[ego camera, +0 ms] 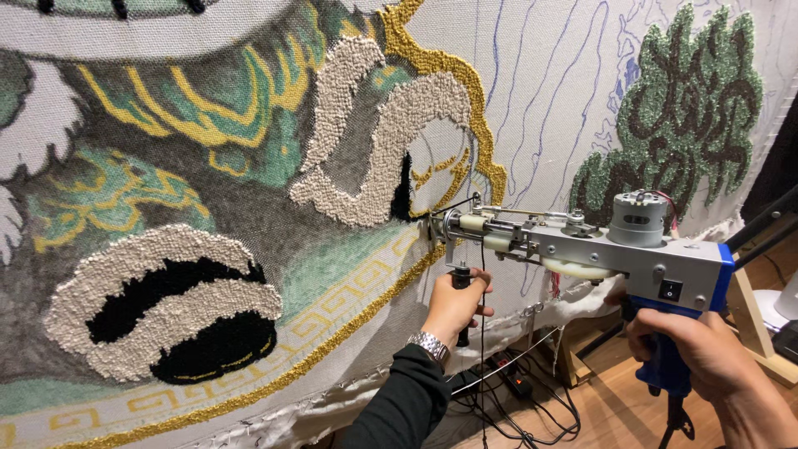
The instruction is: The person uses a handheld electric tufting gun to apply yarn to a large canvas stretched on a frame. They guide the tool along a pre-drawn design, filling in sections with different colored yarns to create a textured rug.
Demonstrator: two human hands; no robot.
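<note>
A grey and blue tufting gun (598,249) points left, its needle tip touching the stretched backing cloth (540,91) beside a small black tufted patch (405,191). My right hand (706,353) grips the gun's blue rear handle. My left hand (455,306), with a metal wristwatch and dark sleeve, is closed around the black front handle under the gun's nose. A thin black yarn (483,349) hangs down from the gun. The cloth carries beige, green, gold and black tufted shapes, and blue drawn outlines on the bare part.
A green and black tufted shape (682,108) sits at the upper right of the cloth. A wooden frame leg (752,324) stands at the right. A power strip and black cables (519,391) lie on the wooden floor below.
</note>
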